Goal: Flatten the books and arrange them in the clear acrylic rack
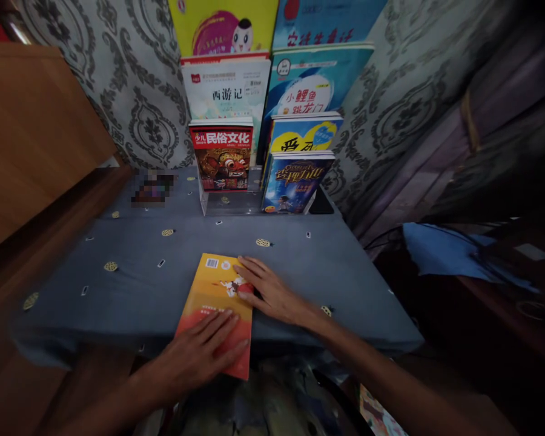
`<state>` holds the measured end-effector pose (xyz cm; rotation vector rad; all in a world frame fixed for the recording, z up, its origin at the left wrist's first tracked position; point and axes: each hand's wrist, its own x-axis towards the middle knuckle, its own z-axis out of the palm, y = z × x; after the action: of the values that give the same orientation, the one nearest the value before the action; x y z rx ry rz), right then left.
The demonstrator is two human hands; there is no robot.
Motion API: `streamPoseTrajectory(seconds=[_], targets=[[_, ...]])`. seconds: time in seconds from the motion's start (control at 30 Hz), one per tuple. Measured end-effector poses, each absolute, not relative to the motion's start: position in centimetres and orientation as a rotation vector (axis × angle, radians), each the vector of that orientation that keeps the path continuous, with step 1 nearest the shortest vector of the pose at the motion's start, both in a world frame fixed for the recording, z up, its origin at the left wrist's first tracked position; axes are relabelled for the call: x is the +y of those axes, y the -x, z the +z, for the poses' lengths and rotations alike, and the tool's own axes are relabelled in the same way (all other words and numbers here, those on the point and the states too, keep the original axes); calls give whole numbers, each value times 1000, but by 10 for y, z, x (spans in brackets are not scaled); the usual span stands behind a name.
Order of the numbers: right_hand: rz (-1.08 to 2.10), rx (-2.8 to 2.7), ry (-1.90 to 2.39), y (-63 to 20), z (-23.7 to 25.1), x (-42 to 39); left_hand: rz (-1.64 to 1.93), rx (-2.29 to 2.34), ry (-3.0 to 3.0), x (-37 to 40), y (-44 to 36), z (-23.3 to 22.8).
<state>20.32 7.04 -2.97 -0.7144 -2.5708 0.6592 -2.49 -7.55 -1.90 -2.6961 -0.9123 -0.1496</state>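
Note:
A closed yellow-to-red book [205,287] lies at the front of the table, its top tilted slightly right. A barcode and a small cartoon figure show on its cover. My left hand [198,350] rests flat on the lower part of the cover, fingers stretched out. At the upper right edge of the book, my right hand [272,297] has its fingers extended over the cover. Neither hand grips the book. Parts of the cover are hidden under both hands.
A clear stand [224,209] at the back holds several tiers of books, including a red-covered book [224,158] and a blue book [295,184]. A dark phone-like slab [321,202] lies beside it. The table [127,309] has a blue-grey cloth. A wooden cabinet [31,133] stands left.

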Motion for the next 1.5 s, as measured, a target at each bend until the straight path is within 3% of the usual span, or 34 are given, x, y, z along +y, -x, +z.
streamPoseTrajectory(seconds=[0.13,0.3,0.53,0.67,0.77,0.93,1.0,1.23,1.5], targets=[[906,-2576,708,-215,-17,61,-152,-904,2707,-79,40,35],[1173,-2435,605,-215,-13,62,-465,-1108,2410,-39,61,100],[1279,-1871,883,-187,-30,60,-656,-1296,2298,66,49,126],[1497,-1679,817,-180,-26,56,-707,-1592,2343,134,48,111],[1469,-1824,1006,-187,-18,61,-576,-1769,2348,161,48,82],[745,-2420,1458,-213,-4,76,-342,-1867,2419,152,50,20],[605,-2446,1505,-216,-1,78,-333,-1890,2456,142,54,-1],[462,-2451,1040,-157,8,90,-808,-1960,2431,131,70,-47],[461,-2712,726,-93,-12,131,-1005,-1917,2468,131,85,-55]])
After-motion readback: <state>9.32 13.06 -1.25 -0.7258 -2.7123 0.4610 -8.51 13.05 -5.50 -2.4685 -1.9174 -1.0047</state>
